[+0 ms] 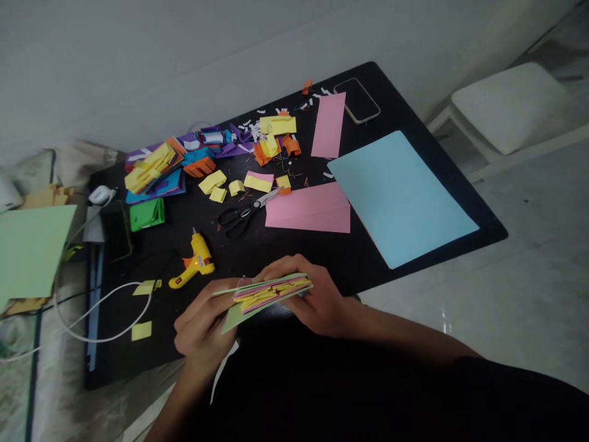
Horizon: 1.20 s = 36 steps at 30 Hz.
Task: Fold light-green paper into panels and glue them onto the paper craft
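Green-covered folded-paper stack point(272, 293) at black table's point(299, 244) near edge; fingers of left hand point(202, 322) and right hand point(319, 301) pinch opposite ends. Beyond: yellow glue gun point(199, 259) (lying on side), black-handled scissors point(247, 216), pink paper point(310, 212).

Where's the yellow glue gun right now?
In the head view, the glue gun lies left of centre on the table, below and left of the scissors.

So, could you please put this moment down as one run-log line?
left hand: holding paper stack | right hand: holding its other end | glue gun: on table, untouched | scissors: on table, untouched
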### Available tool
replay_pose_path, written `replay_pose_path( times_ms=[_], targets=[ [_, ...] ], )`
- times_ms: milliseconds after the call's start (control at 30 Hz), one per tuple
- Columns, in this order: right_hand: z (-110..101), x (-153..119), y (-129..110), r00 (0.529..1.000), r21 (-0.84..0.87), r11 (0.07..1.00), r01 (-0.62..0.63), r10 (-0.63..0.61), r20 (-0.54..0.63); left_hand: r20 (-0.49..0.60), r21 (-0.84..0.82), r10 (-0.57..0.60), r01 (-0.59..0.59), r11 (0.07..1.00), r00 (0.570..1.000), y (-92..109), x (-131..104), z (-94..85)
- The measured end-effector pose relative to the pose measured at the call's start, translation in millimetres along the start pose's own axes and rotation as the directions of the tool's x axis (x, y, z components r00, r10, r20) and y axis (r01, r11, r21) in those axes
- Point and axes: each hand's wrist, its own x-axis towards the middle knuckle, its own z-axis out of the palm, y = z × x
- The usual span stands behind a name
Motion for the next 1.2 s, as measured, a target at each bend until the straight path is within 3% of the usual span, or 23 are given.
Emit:
replay_pose_path(
  times_ms=[200,433,700,900,1200],
  targets=[
    [-2.0,0.2,0.4,1.000,-0.060,0.998,0.017,-0.016,0.017,-0.015,0.038,-0.014,0.014,0.999,1.000,3.7,-1.6,1.3],
    [-2.7,2.7,1.1,0.998,-0.113,0.992,0.056,-0.056,-0.006,-0.116,-0.028,-0.190,0.188,0.982,0.975,10.1,-11.4,13.4],
    [3.6,0.7,6.3,0.998,0.017,0.999,0.051,-0.051,-0.049,-0.128,0.016,-0.151,0.155,0.988,0.980,11.3,-11.7,12.7],
    [-0.9,0.5,7.3,0.998,0.008,0.998,0.063,-0.063,-0.004,-0.090,-0.015,-0.144,0.143,0.990,0.986,8.1,-12.8,9.3],
    [-5.0,-1.8,5.0,0.992,0.013,0.993,-0.118,0.119,-0.038,-0.097,0.037,-0.154,0.158,0.987,0.983,8.0,-9.7,10.1]
  ],
)
